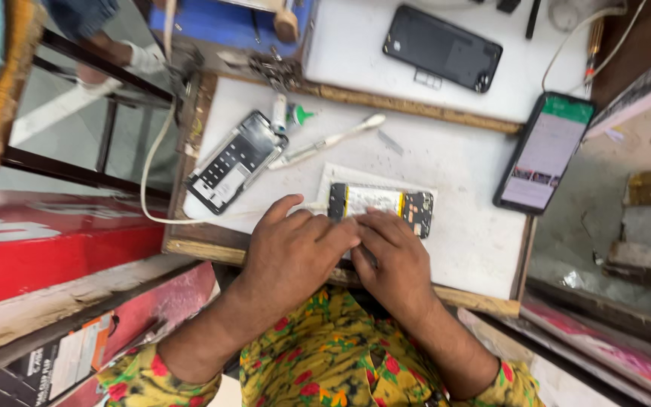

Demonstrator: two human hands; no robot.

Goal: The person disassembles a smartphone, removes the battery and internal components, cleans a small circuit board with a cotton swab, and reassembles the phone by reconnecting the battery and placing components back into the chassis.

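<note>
From my remote seat I saw the white work board (461,241) ending at a wooden near edge just under the wrists, with its right edge dropping off beside a lit phone (542,153) that lay propped across that corner. The open phone body (383,203), yellow battery and circuit board showing, lay on a white sheet near the middle of the board, close to the near edge. Bare white surface lay to its right and far side; to the left the room was tighter, with a stripped phone frame (236,161) tilted near the left edge, a white cable (152,162) looping off that side, and a white-handled tool (331,141) and small glue tube (288,117) just beyond. A dark phone (442,47) sat well apart on the far board. My left hand (293,252) lay palm down, fingers curled over the body's near left end, thumb raised toward the far side. My right hand (393,256) pressed flat beside it, fingertips on the body's near edge. Both touched it; I could not tell whether either truly gripped it.
</note>
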